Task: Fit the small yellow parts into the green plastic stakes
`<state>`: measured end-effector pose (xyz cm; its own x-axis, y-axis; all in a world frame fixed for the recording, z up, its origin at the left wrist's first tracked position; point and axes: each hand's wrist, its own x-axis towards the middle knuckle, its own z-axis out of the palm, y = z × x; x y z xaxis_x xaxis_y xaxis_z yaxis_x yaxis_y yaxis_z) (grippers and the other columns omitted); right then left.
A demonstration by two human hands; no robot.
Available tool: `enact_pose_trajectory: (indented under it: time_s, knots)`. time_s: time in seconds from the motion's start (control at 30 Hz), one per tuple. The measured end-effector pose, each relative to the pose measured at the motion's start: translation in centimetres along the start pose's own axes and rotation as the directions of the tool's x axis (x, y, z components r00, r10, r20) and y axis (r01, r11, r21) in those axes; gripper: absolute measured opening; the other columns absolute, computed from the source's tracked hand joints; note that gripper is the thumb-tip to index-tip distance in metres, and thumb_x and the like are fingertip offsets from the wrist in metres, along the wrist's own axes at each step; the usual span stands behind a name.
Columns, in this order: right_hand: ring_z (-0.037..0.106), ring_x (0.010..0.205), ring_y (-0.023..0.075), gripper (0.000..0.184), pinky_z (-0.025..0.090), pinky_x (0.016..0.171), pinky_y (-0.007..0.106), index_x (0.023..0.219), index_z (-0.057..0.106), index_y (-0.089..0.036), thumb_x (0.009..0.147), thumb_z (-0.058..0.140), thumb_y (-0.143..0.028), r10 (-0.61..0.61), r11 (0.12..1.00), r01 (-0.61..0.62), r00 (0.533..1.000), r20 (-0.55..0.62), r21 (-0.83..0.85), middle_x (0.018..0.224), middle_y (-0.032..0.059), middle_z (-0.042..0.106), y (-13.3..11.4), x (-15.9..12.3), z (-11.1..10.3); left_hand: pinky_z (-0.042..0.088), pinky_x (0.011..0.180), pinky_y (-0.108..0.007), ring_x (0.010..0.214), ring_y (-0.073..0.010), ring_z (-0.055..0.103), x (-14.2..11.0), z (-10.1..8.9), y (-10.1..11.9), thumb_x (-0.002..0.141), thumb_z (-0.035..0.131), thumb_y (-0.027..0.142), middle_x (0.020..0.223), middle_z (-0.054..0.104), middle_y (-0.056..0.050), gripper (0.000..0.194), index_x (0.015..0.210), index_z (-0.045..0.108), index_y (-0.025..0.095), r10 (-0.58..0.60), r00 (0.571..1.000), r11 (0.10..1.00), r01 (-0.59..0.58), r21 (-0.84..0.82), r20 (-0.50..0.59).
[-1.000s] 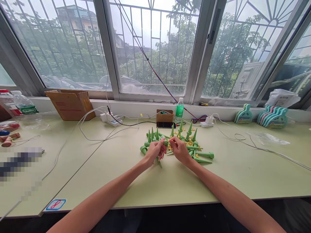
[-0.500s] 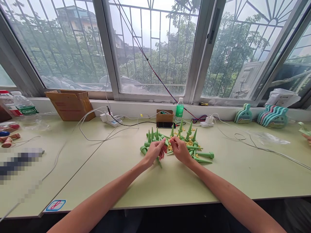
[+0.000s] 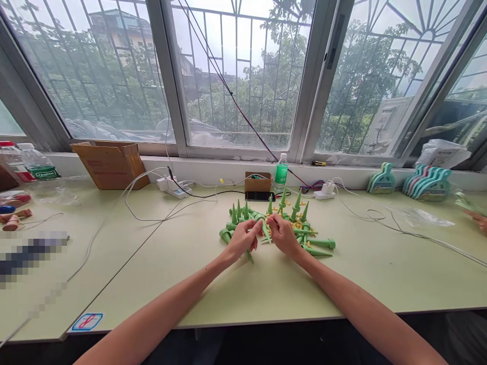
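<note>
My left hand (image 3: 242,238) is closed in a pinch on a green watering spike (image 3: 266,232), whose pointed end slants down to the right between my hands. Close beside it, the fingers of my right hand (image 3: 282,236) are pressed together near the spike; what they hold, if anything, is hidden. Behind and around both hands lies a pile of green watering spikes, some upright like one tall spike (image 3: 297,207), others on their sides like the spike at the right (image 3: 321,243). Small yellow pieces (image 3: 312,233) are scattered among them, partly covered by my right hand.
A green-labelled bottle (image 3: 281,171), a small cardboard box (image 3: 258,182) and a phone (image 3: 259,195) stand or lie behind the pile. White cables (image 3: 403,230) cross the table (image 3: 152,274). Pastel plastic hangers (image 3: 426,183) stand at the right. Another person's hand (image 3: 480,221) shows at the right edge.
The spike in my left hand has swung so its point now shows down between my hands. My right hand has barely moved. At the right edge, the other person's hand has shifted.
</note>
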<state>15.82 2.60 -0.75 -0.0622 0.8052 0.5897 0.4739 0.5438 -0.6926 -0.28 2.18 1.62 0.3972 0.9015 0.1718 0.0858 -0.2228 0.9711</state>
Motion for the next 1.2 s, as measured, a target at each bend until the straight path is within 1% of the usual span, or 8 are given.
enact_pose_trajectory:
  time_s: [0.13, 0.27, 0.57, 0.73, 0.83, 0.97, 1.2]
  knots:
    - [0.037, 0.049, 0.0112, 0.033, 0.031, 0.051, 0.023, 0.074, 0.044, -0.020, 0.096, 0.036, -0.044, -0.002, 1.000, 0.002, 1.000, -0.007, -0.002, 0.054, -0.0047, 0.040, 0.0, 0.0, 0.0, 0.029, 0.034, -0.019, 0.032, -0.0074, 0.043, 0.2, 0.0, -0.6, 0.083, 0.051, 0.059, 0.044, 0.048, 0.005, 0.043, 0.071, 0.047, 0.018, 0.033, 0.999, 0.999, -0.033, 0.014, -0.006]
    - [0.036, 0.050, 0.0111, 0.033, 0.031, 0.052, 0.023, 0.074, 0.044, -0.020, 0.096, 0.036, -0.043, -0.002, 1.000, 0.002, 1.000, -0.009, -0.002, 0.056, -0.0046, 0.040, 0.0, 0.0, 0.0, 0.029, 0.034, -0.018, 0.034, -0.0076, 0.044, 0.2, 0.0, -0.7, 0.083, 0.052, 0.056, 0.046, 0.049, 0.006, 0.040, 0.072, 0.045, 0.019, 0.045, 0.999, 0.999, -0.044, 0.031, -0.011]
    - [0.034, 0.049, 0.0106, 0.034, 0.029, 0.051, 0.023, 0.072, 0.041, -0.020, 0.096, 0.035, -0.042, -0.006, 1.000, 0.006, 1.000, -0.008, 0.003, 0.055, -0.0049, 0.039, 0.0, 0.1, 0.0, 0.029, 0.035, -0.019, 0.033, -0.0076, 0.042, 0.1, 0.0, -0.8, 0.084, 0.054, 0.052, 0.043, 0.044, 0.007, 0.034, 0.078, 0.045, 0.019, 0.087, 0.996, 0.992, -0.086, 0.092, -0.006]
    - [0.034, 0.049, 0.0102, 0.034, 0.029, 0.051, 0.023, 0.071, 0.042, -0.020, 0.096, 0.035, -0.042, -0.013, 1.000, 0.013, 1.000, -0.013, 0.001, 0.055, -0.0048, 0.039, 0.0, 0.1, 0.0, 0.030, 0.034, -0.019, 0.037, -0.0080, 0.045, 0.2, -0.1, -1.3, 0.080, 0.059, 0.049, 0.051, 0.046, 0.007, 0.032, 0.080, 0.046, 0.019, 0.112, 0.994, 0.988, -0.110, 0.111, -0.016]
    - [0.034, 0.049, 0.0103, 0.034, 0.029, 0.051, 0.023, 0.072, 0.043, -0.020, 0.097, 0.035, -0.042, -0.009, 1.000, 0.009, 1.000, -0.005, 0.009, 0.054, -0.0050, 0.039, 0.0, 0.1, 0.0, 0.031, 0.036, -0.018, 0.037, -0.0080, 0.044, 0.2, -0.1, -1.3, 0.079, 0.062, 0.045, 0.049, 0.046, 0.008, 0.030, 0.081, 0.046, 0.020, 0.119, 0.993, 0.985, -0.115, 0.131, -0.020]
    - [0.035, 0.048, 0.0106, 0.035, 0.029, 0.051, 0.023, 0.072, 0.043, -0.020, 0.097, 0.035, -0.043, -0.003, 1.000, 0.003, 1.000, 0.003, 0.019, 0.052, -0.0050, 0.039, -0.1, 0.1, 0.0, 0.032, 0.039, -0.018, 0.038, -0.0072, 0.043, 0.1, -0.1, -1.1, 0.079, 0.062, 0.041, 0.049, 0.047, 0.008, 0.028, 0.082, 0.045, 0.020, 0.128, 0.991, 0.982, -0.123, 0.144, -0.025]
    - [0.035, 0.048, 0.0104, 0.037, 0.029, 0.050, 0.024, 0.071, 0.043, -0.020, 0.097, 0.034, -0.044, -0.007, 1.000, 0.007, 1.000, -0.001, 0.014, 0.052, -0.0045, 0.041, 0.1, 0.1, 0.1, 0.035, 0.043, -0.019, 0.043, -0.0082, 0.048, 0.2, 0.0, -1.3, 0.078, 0.062, 0.038, 0.054, 0.052, 0.007, 0.025, 0.083, 0.045, 0.020, 0.165, 0.985, 0.968, -0.151, 0.199, -0.055]
